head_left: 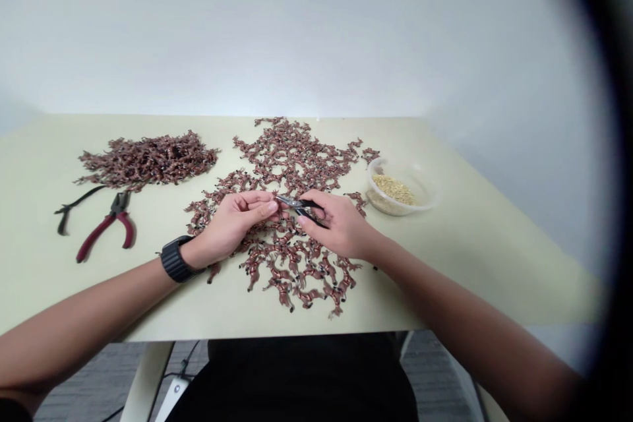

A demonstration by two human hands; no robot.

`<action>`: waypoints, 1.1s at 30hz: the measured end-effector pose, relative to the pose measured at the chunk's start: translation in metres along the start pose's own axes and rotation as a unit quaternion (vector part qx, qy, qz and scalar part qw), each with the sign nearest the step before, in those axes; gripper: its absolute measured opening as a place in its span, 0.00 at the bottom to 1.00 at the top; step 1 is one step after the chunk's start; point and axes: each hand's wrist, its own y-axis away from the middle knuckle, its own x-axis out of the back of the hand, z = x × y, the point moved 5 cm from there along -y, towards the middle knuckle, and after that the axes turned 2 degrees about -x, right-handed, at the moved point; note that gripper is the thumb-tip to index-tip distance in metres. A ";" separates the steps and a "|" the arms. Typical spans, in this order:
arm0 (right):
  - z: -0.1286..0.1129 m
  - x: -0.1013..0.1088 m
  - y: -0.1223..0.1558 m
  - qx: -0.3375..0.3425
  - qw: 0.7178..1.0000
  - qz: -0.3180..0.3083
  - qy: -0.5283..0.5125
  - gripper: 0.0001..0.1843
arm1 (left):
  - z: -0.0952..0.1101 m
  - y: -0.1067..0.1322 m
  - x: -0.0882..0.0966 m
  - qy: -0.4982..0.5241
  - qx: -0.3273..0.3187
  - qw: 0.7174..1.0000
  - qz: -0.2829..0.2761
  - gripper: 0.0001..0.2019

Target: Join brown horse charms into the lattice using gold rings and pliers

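Note:
My right hand (341, 223) is closed around a pair of small pliers with black handles (311, 210). Their metal jaws point left and meet the fingertips of my left hand (238, 219). Thumb and fingers of that hand are pinched together; what they hold is too small and hidden to make out. Beneath and around both hands lie many small shiny brown animal figures (291, 257) with dark feet, spread loosely over the table (475, 264).
A denser heap of similar brown figures (153, 159) lies at the back left. In front of it are red-handled pliers (117, 219) and a black strap-like item (69, 210). A clear round bowl (426, 196) at the right holds tiny gold-coloured pieces (394, 189). A pale wall rises behind.

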 end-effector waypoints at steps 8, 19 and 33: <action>0.000 -0.001 0.001 -0.009 1.000 -0.005 -0.011 0.12 | -0.002 0.001 0.002 0.013 0.008 1.000 0.017 0.13; 0.002 -0.038 0.007 -0.213 0.886 -0.102 -0.399 0.19 | 0.026 0.014 0.007 -0.334 -0.255 0.896 0.141 0.13; 0.009 -0.014 0.003 -0.185 0.946 -0.024 -0.266 0.17 | 0.025 0.004 0.009 -0.281 -0.171 0.942 0.065 0.14</action>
